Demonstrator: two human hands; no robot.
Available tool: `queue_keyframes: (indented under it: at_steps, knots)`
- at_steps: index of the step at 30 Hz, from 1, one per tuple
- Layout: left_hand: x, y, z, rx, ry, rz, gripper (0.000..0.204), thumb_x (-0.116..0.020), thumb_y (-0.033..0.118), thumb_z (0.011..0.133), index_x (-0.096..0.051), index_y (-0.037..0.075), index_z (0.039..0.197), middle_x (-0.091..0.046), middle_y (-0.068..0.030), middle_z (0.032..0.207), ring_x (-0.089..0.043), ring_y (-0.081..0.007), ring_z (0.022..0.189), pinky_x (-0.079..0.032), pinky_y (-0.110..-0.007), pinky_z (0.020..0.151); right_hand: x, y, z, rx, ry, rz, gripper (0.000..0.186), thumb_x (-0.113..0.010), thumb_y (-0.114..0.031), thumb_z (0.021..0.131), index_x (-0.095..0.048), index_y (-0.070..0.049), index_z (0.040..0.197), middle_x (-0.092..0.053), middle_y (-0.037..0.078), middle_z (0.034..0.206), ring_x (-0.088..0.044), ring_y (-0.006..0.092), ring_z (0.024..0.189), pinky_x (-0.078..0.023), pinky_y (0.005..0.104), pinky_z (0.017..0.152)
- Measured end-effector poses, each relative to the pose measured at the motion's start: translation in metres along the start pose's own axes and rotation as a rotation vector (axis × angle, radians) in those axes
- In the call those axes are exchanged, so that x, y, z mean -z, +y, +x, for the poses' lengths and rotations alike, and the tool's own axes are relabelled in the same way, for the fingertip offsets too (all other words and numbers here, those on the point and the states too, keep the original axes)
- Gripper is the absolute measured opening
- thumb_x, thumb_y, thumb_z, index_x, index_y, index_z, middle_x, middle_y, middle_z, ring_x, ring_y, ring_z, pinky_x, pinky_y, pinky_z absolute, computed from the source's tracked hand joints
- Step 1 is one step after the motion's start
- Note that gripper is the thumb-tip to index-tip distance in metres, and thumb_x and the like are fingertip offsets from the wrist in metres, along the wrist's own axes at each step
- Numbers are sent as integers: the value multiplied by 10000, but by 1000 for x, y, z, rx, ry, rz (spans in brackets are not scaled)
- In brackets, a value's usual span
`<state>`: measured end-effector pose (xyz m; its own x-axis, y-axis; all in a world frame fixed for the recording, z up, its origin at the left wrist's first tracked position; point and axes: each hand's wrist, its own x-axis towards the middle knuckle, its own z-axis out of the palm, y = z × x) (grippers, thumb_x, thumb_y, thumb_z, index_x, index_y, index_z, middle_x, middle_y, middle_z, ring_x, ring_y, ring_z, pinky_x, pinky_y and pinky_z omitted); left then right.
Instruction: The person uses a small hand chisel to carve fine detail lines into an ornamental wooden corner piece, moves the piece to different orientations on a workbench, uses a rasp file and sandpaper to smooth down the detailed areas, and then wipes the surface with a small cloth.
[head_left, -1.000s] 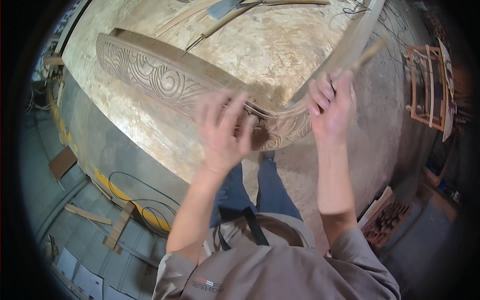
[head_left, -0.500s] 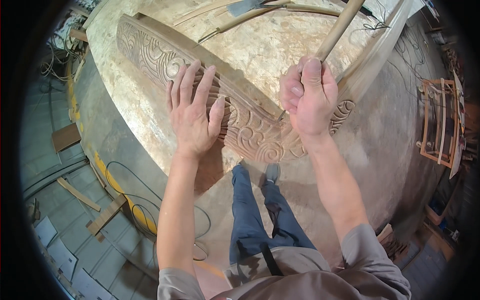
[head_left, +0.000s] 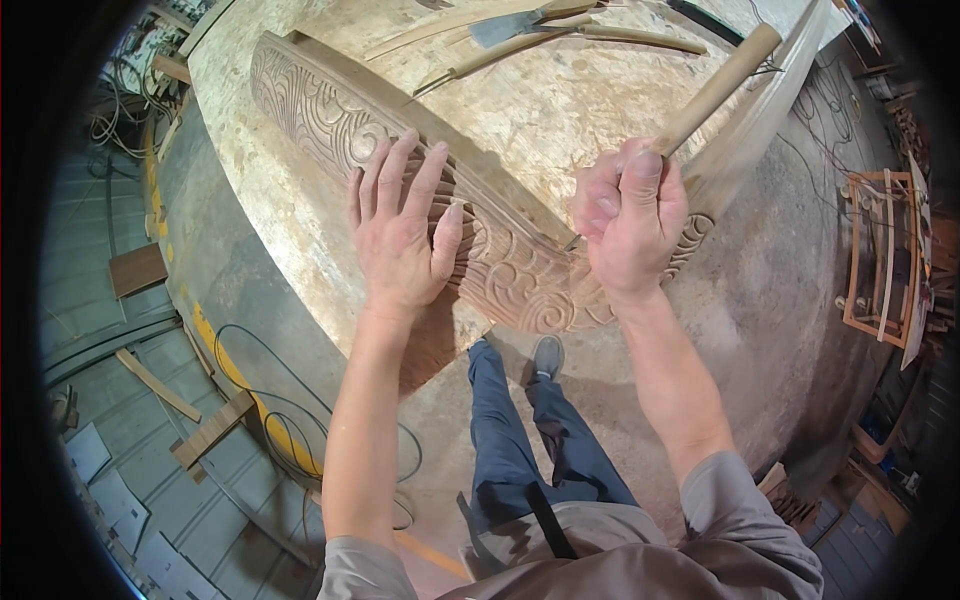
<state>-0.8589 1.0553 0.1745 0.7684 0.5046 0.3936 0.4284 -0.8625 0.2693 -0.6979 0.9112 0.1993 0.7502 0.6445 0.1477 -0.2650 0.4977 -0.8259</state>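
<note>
A brown wooden piece carved with swirls and scale-like curves (head_left: 535, 290) lies at an angle on a worn work surface (head_left: 520, 130). On its patterned face rests my left hand (head_left: 400, 235), palm down with the fingers extended and thumb apart. Closed in a fist, my right hand (head_left: 632, 220) grips a carving chisel by its long round wooden handle (head_left: 720, 88). The handle leans up to the right out of the fist. Below the fist, the thin metal tip comes down at the inner edge of the carving, near its corner; the exact contact is too small to tell.
Farther back lie a slim wooden-handled tool (head_left: 490, 60) and a broad flat blade (head_left: 505, 27). A black tool (head_left: 705, 20) is at the top right. Cables (head_left: 280, 400) and wood offcuts (head_left: 215, 430) are on the left floor, a wooden frame (head_left: 882, 255) at far right.
The view has shifted slightly, so the carving and both hands appear lower and farther right. The chisel handle leans more to the right, with its end now in view. Both hands keep their hold.
</note>
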Motion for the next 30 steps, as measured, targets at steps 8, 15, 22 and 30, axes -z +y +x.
queue_keyframes:
  at_steps: [8,15,22,30]
  knots:
    - [-2,-4,-2,25,17,-41,528,-552,419,932,-582,211,1416,-456,-81,1524,-363,-320,1437,-194,-507,1208,-2,0,0,-6,-7,-35,220,-520,-283,1071,-466,-77,1015,-460,-4,695,-408,65,535,-328,216,443]
    - [-2,-2,-2,21,24,-51,523,-551,395,929,-580,209,1417,-453,-81,1525,-361,-321,1437,-191,-507,1208,-11,-2,-5,14,12,-72,165,-495,-213,1070,-460,-62,1013,-468,-14,703,-423,50,562,-350,210,468]
    - [-5,-2,-2,35,29,-35,527,-545,389,910,-585,224,1409,-449,-85,1526,-363,-327,1433,-185,-514,1210,-5,4,23,-358,139,-61,288,-515,-318,1059,-431,-113,874,-441,-12,644,-384,80,452,-282,237,383]
    - [-3,-2,-2,37,23,-39,540,-542,401,909,-577,222,1417,-446,-80,1531,-352,-319,1441,-178,-513,1211,-14,-3,15,-254,252,-38,312,-542,-342,1058,-425,-137,855,-377,-46,648,-319,51,491,-247,225,397]
